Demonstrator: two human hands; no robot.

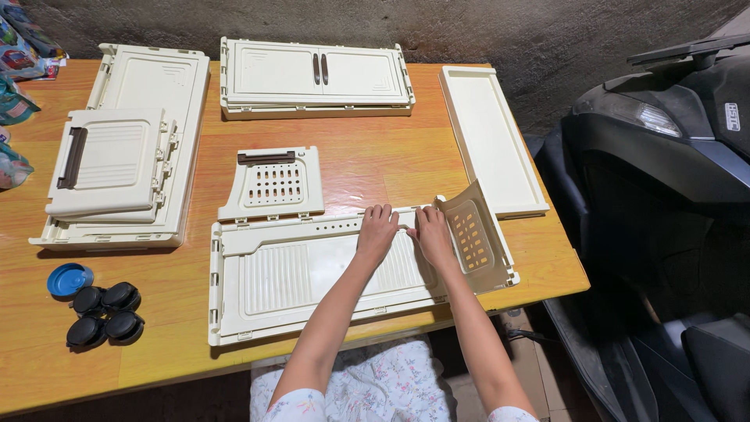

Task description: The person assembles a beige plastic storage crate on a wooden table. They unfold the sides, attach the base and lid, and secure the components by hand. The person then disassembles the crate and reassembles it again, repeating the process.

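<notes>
Orange wood counter (375, 168) carries cream plastic panels, with a dark scooter (664, 156) parked to your right. Your left hand (377, 233) lies flat, grip released, on the long panel (312, 273) nearest you, whose long axis runs left to right. Your right hand (433, 234) presses beside it, touching the tilted slotted end piece (473, 234) standing at the panel's right end, nearer that hand.
</notes>
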